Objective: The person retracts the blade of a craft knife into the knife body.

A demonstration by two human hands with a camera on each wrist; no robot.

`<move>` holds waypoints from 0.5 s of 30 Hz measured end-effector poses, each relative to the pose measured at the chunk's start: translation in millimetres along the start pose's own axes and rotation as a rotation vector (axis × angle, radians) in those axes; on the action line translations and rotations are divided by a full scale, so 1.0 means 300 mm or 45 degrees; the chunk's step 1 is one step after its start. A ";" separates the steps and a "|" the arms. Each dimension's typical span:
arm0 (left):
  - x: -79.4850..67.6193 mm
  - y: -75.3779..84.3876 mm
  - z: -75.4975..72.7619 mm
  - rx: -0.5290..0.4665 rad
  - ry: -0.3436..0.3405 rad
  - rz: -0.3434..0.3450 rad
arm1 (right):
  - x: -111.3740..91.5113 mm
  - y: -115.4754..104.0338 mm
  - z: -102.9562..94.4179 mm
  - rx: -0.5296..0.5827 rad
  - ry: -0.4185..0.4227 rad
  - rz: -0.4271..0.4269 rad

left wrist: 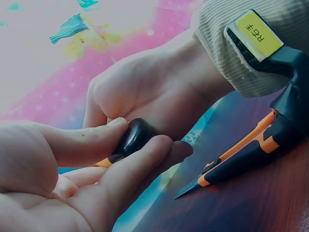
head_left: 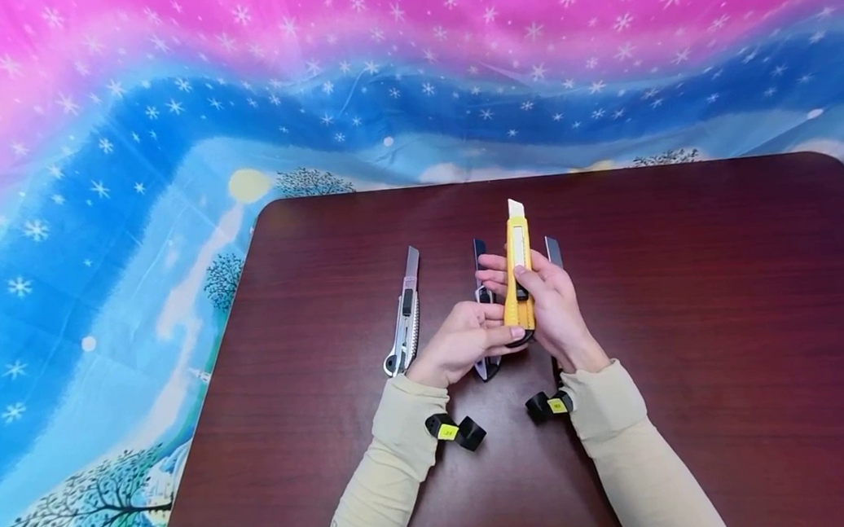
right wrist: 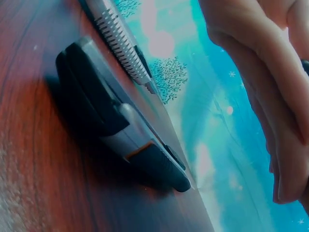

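Observation:
A yellow snap-off utility knife is held upright in front of me, its pale blade tip at the top. Its black butt end is pinched between the thumb and fingers of my left hand. My right hand holds the body from the right, thumb on the black slider and fingers behind. On the table, a silver utility knife lies to the left. A grey-and-black utility knife lies beneath the hands, partly hidden in the head view.
A black-and-orange utility knife lies under the right forearm; mostly its blade shows in the head view. All lie on a dark reddish wooden table. A snowflake-printed cloth hangs behind. Black cameras are strapped at both wrists.

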State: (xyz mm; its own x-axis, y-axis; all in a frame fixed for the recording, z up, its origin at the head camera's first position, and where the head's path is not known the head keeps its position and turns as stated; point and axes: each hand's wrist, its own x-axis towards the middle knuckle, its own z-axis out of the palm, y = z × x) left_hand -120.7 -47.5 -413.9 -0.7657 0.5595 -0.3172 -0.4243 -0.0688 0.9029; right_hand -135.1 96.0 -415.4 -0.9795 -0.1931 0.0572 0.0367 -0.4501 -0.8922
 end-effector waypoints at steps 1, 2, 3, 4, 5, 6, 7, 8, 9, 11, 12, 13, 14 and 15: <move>-0.001 0.001 -0.001 -0.003 -0.003 0.001 | 0.000 -0.001 0.000 0.008 -0.011 0.001; -0.001 0.003 -0.001 -0.004 -0.004 0.000 | 0.000 -0.002 0.000 0.014 -0.021 0.001; -0.002 0.004 -0.001 0.001 -0.004 0.003 | 0.000 -0.003 0.000 0.016 -0.029 -0.001; -0.002 0.005 -0.001 0.003 -0.006 0.005 | 0.001 -0.003 0.001 0.019 -0.034 -0.003; -0.002 0.006 -0.002 0.005 -0.008 0.006 | 0.002 -0.003 0.001 0.024 -0.039 -0.005; -0.002 0.006 -0.002 0.004 -0.010 0.005 | 0.002 -0.002 0.001 0.027 -0.042 -0.007; -0.002 0.006 -0.003 0.006 -0.013 0.006 | 0.002 -0.002 0.001 0.030 -0.044 -0.008; -0.002 0.006 -0.004 0.006 -0.016 0.007 | 0.002 -0.002 0.001 0.034 -0.047 -0.010; -0.002 0.005 -0.004 0.006 -0.018 0.007 | 0.001 -0.002 0.002 0.038 -0.048 -0.010; -0.001 0.004 -0.005 0.003 -0.022 0.007 | 0.000 -0.001 0.002 0.043 -0.052 -0.013; -0.002 0.003 -0.005 0.004 -0.023 0.010 | 0.000 -0.001 0.002 0.044 -0.052 -0.015; -0.002 0.003 -0.006 0.006 -0.023 0.012 | 0.000 0.000 0.002 0.045 -0.053 -0.017; -0.002 0.002 -0.006 0.007 -0.024 0.014 | 0.000 0.000 0.002 0.047 -0.054 -0.020; -0.002 0.001 -0.006 0.008 -0.025 0.016 | -0.001 0.000 0.002 0.048 -0.055 -0.023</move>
State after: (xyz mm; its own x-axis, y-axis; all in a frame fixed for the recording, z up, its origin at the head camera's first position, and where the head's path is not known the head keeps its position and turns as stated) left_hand -121.3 -49.3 -413.9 -0.7612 0.5747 -0.3003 -0.4117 -0.0705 0.9086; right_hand -134.7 95.3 -415.2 -0.9706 -0.2218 0.0933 0.0271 -0.4862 -0.8734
